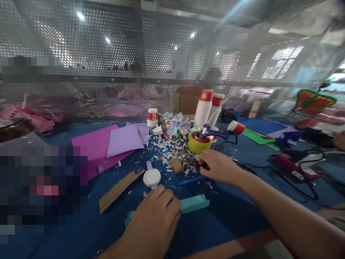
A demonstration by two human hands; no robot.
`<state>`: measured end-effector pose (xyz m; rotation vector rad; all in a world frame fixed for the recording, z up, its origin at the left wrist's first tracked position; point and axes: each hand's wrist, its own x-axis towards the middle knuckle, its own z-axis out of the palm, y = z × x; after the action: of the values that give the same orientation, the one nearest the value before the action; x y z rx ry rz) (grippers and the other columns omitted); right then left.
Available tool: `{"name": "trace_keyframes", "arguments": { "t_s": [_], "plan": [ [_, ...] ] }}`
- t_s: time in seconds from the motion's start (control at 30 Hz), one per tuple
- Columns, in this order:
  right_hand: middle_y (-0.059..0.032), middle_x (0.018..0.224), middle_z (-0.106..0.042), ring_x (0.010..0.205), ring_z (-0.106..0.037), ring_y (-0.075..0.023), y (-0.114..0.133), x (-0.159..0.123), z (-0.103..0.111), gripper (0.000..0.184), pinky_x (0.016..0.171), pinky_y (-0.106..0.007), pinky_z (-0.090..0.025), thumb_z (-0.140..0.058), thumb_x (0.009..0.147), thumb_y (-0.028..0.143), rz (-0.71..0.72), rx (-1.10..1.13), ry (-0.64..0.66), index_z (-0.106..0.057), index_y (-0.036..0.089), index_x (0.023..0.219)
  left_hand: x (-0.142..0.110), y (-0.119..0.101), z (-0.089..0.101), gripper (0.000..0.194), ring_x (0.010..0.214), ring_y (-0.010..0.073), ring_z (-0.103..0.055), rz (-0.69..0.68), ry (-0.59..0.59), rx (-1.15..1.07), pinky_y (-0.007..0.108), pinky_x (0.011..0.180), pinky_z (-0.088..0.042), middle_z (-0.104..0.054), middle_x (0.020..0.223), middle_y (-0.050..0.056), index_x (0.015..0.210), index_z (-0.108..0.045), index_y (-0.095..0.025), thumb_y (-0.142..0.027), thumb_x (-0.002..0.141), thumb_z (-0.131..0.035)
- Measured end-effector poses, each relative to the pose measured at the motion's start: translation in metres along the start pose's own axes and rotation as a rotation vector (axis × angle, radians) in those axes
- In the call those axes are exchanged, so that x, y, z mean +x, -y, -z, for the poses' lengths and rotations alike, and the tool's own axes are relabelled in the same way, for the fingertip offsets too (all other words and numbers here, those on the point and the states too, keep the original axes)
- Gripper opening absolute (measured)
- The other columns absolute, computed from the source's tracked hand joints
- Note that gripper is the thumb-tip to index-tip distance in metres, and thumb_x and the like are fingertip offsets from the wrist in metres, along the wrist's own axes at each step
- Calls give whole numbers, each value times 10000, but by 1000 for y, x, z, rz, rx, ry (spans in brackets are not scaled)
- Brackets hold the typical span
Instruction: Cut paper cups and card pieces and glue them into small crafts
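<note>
My left hand (156, 216) is low over the table, fingers curled down and their tips hidden. Under it runs a teal paper strip (194, 204), showing on both sides. Just beyond its knuckles lies a white round disc (152, 177) with purple paper tabs, like a small paper watch. My right hand (217, 164) is closed over the paper scraps, with a small dark thing partly showing at its fingers; its kind is unclear. Behind that hand, a dark blue glue gun (215, 133) rests on a yellow tape roll (198, 144). A blue pen-like thing (192, 180) lies nearby.
Purple sheets (94, 145) and a cardboard strip (118, 190) lie left. Finished-looking paper watches (172, 129) are heaped behind the scraps (176, 163). Paper cups (203, 109) stand at the back. A power strip (295, 169) with cables is right; a blurred person (40, 190) is left.
</note>
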<state>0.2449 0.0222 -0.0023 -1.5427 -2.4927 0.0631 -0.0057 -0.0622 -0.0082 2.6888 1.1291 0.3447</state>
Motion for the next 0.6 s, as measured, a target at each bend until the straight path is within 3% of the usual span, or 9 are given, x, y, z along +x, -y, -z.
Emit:
{"name": "trace_keyframes", "arguments": {
  "t_s": [0.13, 0.27, 0.4, 0.6],
  "plan": [
    [-29, 742, -568, 705, -533, -183, -7, -5, 1, 84, 659, -283, -389, -526, 757, 124, -5, 46, 5, -508, 193, 713, 0, 3, 3, 144, 828, 234, -556, 8, 4, -87, 422, 761, -485, -627, 916, 71, 889, -594, -170, -111, 880, -464],
    [-52, 831, -595, 798, -552, -208, -11, -13, 1, 53, 732, -311, -409, -533, 788, 145, 3, 72, 0, -559, 186, 808, -1, 4, 1, 200, 871, 239, -563, 1, 30, -122, 401, 766, -489, -627, 979, 74, 988, -582, -175, -87, 844, -474],
    [-55, 854, -602, 826, -557, -221, -12, -11, -2, 50, 746, -328, -411, -538, 802, 174, 6, 96, -10, -575, 190, 831, 0, 4, -2, 150, 843, 243, -565, -28, 37, -110, 424, 763, -487, -624, 935, 82, 908, -584, -173, -112, 860, -456],
    [-28, 775, -589, 716, -551, -190, -18, -14, 0, 49, 664, -304, -418, -523, 772, 174, -44, 165, -62, -511, 205, 736, -2, 5, 2, 166, 753, 211, -564, -37, 53, -91, 351, 637, -461, -620, 883, 71, 860, -562, -176, -116, 885, -409]
  ]
}}
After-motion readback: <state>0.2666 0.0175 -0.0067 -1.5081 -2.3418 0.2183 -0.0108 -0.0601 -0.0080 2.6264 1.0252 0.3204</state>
